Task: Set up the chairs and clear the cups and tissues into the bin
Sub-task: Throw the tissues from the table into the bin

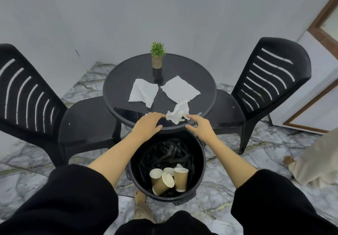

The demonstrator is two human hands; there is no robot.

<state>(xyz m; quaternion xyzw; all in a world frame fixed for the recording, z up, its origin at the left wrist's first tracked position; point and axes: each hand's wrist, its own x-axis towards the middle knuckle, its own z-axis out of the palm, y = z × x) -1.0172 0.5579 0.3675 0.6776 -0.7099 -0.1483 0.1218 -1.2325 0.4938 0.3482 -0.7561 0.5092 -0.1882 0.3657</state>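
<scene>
A crumpled white tissue point(178, 112) lies at the near edge of the round black table point(117, 92). My left hand point(148, 125) rests palm-down on the table rim, fingertips touching the tissue's left side. On the tissue's right side is my right hand point(198, 126), fingers apart, fingertips at the tissue. Two flatter tissues lie further back, one on the left point(143, 92) and one on the right point(180, 88). The black bin point(199, 163) stands below the table edge and holds several brown paper cups point(169, 179). Black chairs stand upright on the left point(36, 95) and on the right point(265, 81).
A small potted plant point(157, 55) stands at the table's far side. Grey walls close in behind, and a white door with a wooden frame point(314, 81) is on the right. Another person's foot and pale garment point(311, 165) show at the right on the marble floor.
</scene>
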